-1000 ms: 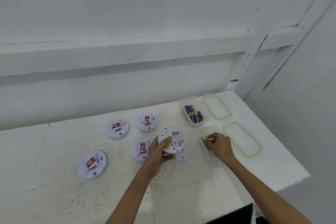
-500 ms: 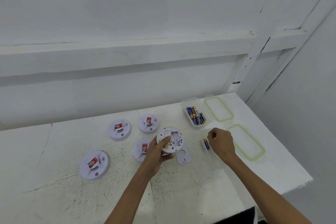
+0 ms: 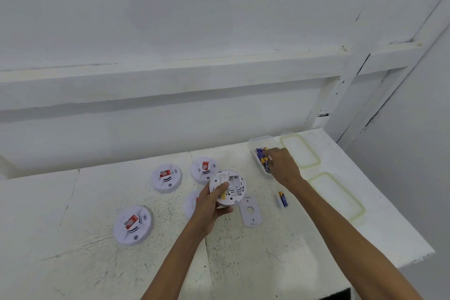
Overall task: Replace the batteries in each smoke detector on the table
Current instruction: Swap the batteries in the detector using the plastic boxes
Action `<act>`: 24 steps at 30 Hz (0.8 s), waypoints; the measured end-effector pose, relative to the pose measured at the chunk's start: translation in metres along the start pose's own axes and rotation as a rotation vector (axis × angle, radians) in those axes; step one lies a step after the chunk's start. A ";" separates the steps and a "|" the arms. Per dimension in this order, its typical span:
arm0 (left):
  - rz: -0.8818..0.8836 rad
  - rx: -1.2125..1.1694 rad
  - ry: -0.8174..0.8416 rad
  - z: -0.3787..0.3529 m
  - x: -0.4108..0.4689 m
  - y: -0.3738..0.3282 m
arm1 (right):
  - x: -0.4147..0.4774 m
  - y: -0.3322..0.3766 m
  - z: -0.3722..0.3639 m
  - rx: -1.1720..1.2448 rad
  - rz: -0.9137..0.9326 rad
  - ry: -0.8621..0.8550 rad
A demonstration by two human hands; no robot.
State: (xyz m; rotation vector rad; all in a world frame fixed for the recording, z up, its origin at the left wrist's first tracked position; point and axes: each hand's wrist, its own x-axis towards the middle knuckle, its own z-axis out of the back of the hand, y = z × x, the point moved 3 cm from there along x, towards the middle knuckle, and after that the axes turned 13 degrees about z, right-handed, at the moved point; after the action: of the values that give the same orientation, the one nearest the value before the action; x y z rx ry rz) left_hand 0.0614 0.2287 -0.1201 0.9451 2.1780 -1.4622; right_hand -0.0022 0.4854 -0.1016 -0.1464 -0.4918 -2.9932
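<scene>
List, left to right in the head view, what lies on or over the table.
Front detector → second detector → third detector → held detector → cover plate → loose battery → near lid.

Only the person's two arms are being shown in the head view. The left hand [image 3: 210, 204] and the right hand [image 3: 283, 165] are being seen bare, and knuckles and tendons are being faintly picked out on the back of the right one. The left forearm [image 3: 175, 258] and the right forearm [image 3: 345, 234] are being shown uncovered, long and slender, as far as the lower edge of the frame. The upper arms are being cut off there, so whether sleeves are being worn cannot be told. The fingernails are being rendered too small for detail.
</scene>
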 end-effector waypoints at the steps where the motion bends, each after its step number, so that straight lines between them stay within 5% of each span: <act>1: -0.003 -0.001 -0.004 0.001 0.000 -0.001 | 0.006 -0.001 -0.003 -0.021 0.010 0.058; 9: -0.026 -0.014 -0.010 0.014 -0.003 -0.010 | 0.036 -0.019 -0.020 -0.052 0.024 0.294; 24: -0.019 0.001 0.001 0.011 0.000 -0.009 | 0.037 -0.023 -0.019 -0.315 0.176 0.332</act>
State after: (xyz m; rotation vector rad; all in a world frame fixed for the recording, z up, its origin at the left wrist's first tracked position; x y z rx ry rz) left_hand 0.0547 0.2168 -0.1185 0.9284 2.1930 -1.4712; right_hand -0.0428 0.4982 -0.1224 0.2654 0.0268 -2.8167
